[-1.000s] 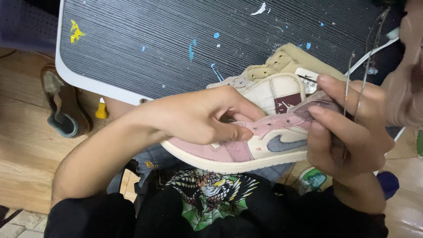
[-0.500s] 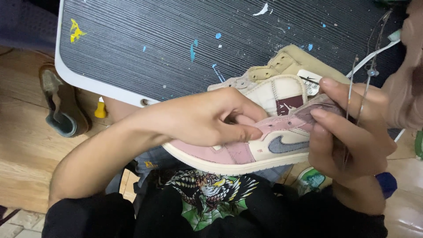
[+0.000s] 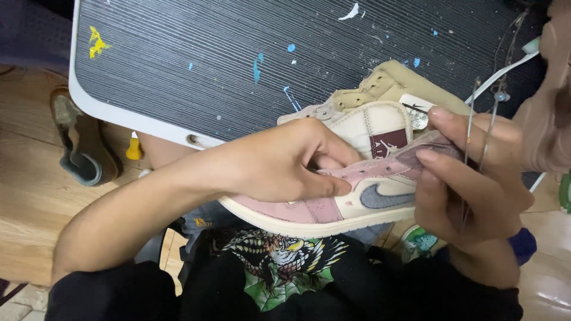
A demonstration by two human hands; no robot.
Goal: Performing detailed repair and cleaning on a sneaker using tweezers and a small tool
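Sideways over the lap lies a pink and cream sneaker (image 3: 333, 202), sole toward the person. Left hand (image 3: 279, 163) clamps its laced front; right hand (image 3: 470, 178) pinches the ankle flap, thin threads (image 3: 485, 125) beside it.

The shoe (image 3: 333, 196) looks like matt leather, with fuzzy pink suede panels, a soft tan cloth collar and a smooth cream rubber sole. The board (image 3: 238, 65) behind it is dark ribbed plastic, dotted with dried paint, and its white rim is glossy. The floor (image 3: 30, 196) is smooth pale wood with a slight sheen. The shirt (image 3: 279, 267) is black cloth with a print.
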